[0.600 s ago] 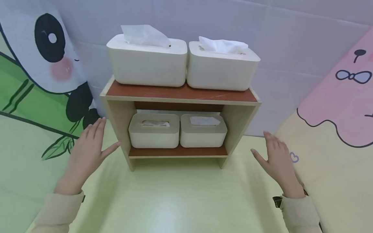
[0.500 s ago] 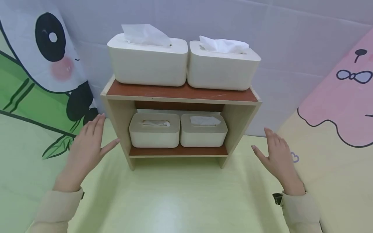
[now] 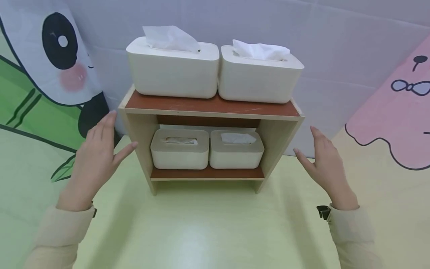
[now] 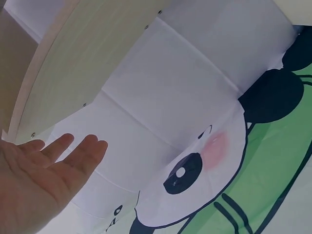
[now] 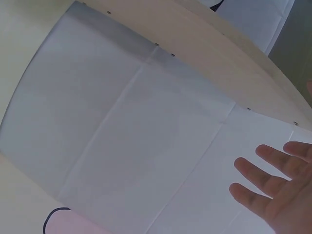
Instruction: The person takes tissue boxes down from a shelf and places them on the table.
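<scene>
A small two-tier shelf (image 3: 215,106) stands in the middle of the head view. On its top board sit a left tissue box (image 3: 173,74) and a right tissue box (image 3: 258,82), both white with a tissue poking out. Beside the shelf's left side is my left hand (image 3: 95,153), fingers extended and thumb apart, holding nothing. My right hand (image 3: 327,166) is off the shelf's right side in much the same pose. In the left wrist view, the shelf's side panel (image 4: 92,58) rises by the fingers; whether they touch cannot be told.
On the lower board stand two more tissue boxes, a left one (image 3: 179,149) and a right one (image 3: 236,149). Pale cloth (image 3: 336,45) hangs behind the shelf. A panda print (image 3: 64,63) is at left, a pink figure (image 3: 393,123) at right. The pale table (image 3: 201,224) spreads in front.
Both hands have moved up and forward alongside the shelf, their fingers still extended. The shelf and tissue boxes have shifted slightly in the view together with the background.
</scene>
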Motion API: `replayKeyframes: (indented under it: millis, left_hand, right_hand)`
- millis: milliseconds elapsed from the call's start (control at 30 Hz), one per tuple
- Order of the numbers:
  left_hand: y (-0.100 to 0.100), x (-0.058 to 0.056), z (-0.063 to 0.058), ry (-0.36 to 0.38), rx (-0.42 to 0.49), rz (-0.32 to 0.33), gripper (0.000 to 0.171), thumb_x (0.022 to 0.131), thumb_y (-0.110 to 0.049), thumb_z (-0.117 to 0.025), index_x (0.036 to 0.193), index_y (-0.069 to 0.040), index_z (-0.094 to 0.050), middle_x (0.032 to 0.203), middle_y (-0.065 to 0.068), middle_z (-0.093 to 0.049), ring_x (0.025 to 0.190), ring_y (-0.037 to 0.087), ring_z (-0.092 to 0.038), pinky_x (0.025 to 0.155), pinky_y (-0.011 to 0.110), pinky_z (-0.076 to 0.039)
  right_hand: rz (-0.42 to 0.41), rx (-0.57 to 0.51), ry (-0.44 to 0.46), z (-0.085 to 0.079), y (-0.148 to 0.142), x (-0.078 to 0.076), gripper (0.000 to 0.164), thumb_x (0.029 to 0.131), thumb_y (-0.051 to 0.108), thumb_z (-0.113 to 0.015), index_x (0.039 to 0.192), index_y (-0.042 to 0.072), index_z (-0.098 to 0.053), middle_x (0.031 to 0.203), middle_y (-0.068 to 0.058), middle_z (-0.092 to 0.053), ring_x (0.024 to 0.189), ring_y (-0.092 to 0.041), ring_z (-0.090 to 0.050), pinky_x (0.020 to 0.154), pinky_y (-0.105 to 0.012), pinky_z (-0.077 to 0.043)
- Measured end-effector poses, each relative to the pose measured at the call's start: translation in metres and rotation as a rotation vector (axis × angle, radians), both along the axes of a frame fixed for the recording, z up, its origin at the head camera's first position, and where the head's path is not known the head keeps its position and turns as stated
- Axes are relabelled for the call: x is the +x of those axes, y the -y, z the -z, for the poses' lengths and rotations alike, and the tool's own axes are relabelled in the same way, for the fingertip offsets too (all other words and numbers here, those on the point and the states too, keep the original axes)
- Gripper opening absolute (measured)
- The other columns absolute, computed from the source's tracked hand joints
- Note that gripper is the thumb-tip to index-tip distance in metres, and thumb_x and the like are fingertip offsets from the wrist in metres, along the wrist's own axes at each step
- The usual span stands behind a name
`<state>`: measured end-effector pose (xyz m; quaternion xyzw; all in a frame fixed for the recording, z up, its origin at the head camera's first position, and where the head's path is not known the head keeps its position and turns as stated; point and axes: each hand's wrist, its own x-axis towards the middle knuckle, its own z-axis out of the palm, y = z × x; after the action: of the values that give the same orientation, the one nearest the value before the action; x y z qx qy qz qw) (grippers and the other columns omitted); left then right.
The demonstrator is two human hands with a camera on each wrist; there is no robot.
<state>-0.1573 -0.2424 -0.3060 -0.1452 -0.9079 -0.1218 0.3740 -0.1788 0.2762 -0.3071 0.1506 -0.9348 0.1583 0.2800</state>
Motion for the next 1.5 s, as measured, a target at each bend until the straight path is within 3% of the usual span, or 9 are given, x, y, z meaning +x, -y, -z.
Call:
replayKeyframes:
  millis: [200,433,900,1067,1267,1500]
  left_hand:
    - [-0.007,-0.001,-0.016,-0.008,0.036,0.002,0.086,0.079,-0.031,-0.07,0.144,-0.006,-0.02,0.142,0.02,-0.036,0.119,0.045,-0.043,0.081,0.062,-0.043]
    - [-0.014,-0.004,-0.031,-0.022,0.042,0.032,0.081,0.081,-0.027,-0.069,0.144,-0.006,-0.021,0.142,0.021,-0.035,0.117,0.045,-0.044,0.085,0.062,-0.041]
    - [-0.025,-0.011,-0.041,-0.029,0.014,0.035,0.066,0.085,-0.013,-0.061,0.141,-0.006,-0.028,0.139,0.02,-0.038,0.103,0.044,-0.051,0.052,0.056,-0.046]
    - [-0.028,-0.016,-0.04,-0.034,0.056,0.069,0.063,0.083,-0.004,-0.061,0.139,-0.005,-0.032,0.138,0.021,-0.04,0.094,0.044,-0.055,0.06,0.052,-0.049]
    - [-0.03,-0.02,-0.037,-0.036,0.121,0.095,0.059,0.083,0.003,-0.057,0.137,-0.003,-0.036,0.136,0.022,-0.042,0.113,0.041,-0.05,0.081,0.054,-0.048]
    - [-0.032,-0.023,-0.035,-0.03,0.148,0.108,0.055,0.083,0.007,-0.056,0.134,0.001,-0.038,0.136,0.023,-0.041,0.119,0.041,-0.046,0.089,0.053,-0.044]
  right_hand:
    - [0.0,-0.025,-0.004,-0.017,0.007,-0.005,0.073,0.086,0.03,-0.059,0.144,0.005,-0.023,0.138,-0.023,-0.039,0.116,-0.047,-0.043,0.089,-0.062,-0.036]
    - [-0.024,-0.046,0.007,-0.033,0.016,-0.013,0.071,0.087,0.03,-0.058,0.144,0.007,-0.022,0.143,-0.018,-0.036,0.122,-0.043,-0.041,0.089,-0.062,-0.037]
    - [-0.143,-0.087,-0.095,-0.041,0.032,-0.033,0.062,0.084,0.012,-0.058,0.139,0.0,-0.031,0.136,-0.022,-0.042,0.123,-0.039,-0.042,0.099,-0.052,-0.035]
    - [-0.16,-0.093,-0.15,-0.04,0.035,-0.038,0.053,0.082,0.004,-0.055,0.132,-0.004,-0.039,0.13,-0.024,-0.047,0.115,-0.039,-0.048,0.092,-0.051,-0.04]
    - [-0.164,-0.095,-0.187,-0.038,0.04,-0.043,0.047,0.082,0.0,-0.051,0.128,-0.005,-0.044,0.12,-0.025,-0.053,0.089,-0.034,-0.053,0.074,-0.046,-0.044]
    - [-0.147,-0.111,-0.185,-0.037,0.042,-0.046,0.044,0.084,0.0,-0.048,0.127,-0.006,-0.045,0.116,-0.026,-0.054,0.076,-0.029,-0.052,0.066,-0.042,-0.048]
